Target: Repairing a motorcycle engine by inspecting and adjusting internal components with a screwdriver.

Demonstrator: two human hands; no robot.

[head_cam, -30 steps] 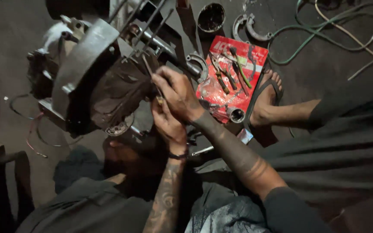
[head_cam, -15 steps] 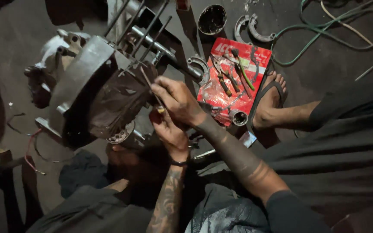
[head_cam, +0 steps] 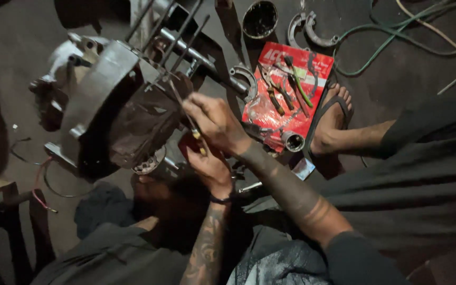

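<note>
Down low, nearest of all, the person's knees and dark trousers fill the bottom of the view, with a tattooed left forearm rising from them. Its left hand [head_cam: 212, 169] sits curled, fingers together, just under the right hand; what it grips I cannot tell, though a yellow bit of handle shows right at its fingertips. Above it the right hand [head_cam: 218, 124] is closed around a thin screwdriver [head_cam: 184, 108], whose shaft slants up and left to the engine [head_cam: 117, 116]. That engine lies tilted on the floor just left of both hands, a grimy grey block with long studs [head_cam: 178, 31] sticking up and away from it. Red and dark wires [head_cam: 40, 184] trail on the floor at its lower left, and a wooden stool [head_cam: 1, 192] edges in at the far left.

Right of the hands, a bare foot in a sandal [head_cam: 333, 113] rests on the floor, touching the edge of a red box [head_cam: 291, 89]. On that box lie pliers and other small tools [head_cam: 291, 84], plus a socket [head_cam: 293, 141] at its near corner. Farther off, a black round tin [head_cam: 259, 18] stands beside two curved brake shoes [head_cam: 307, 29], and a green hose [head_cam: 397, 37] loops across the far right floor
</note>
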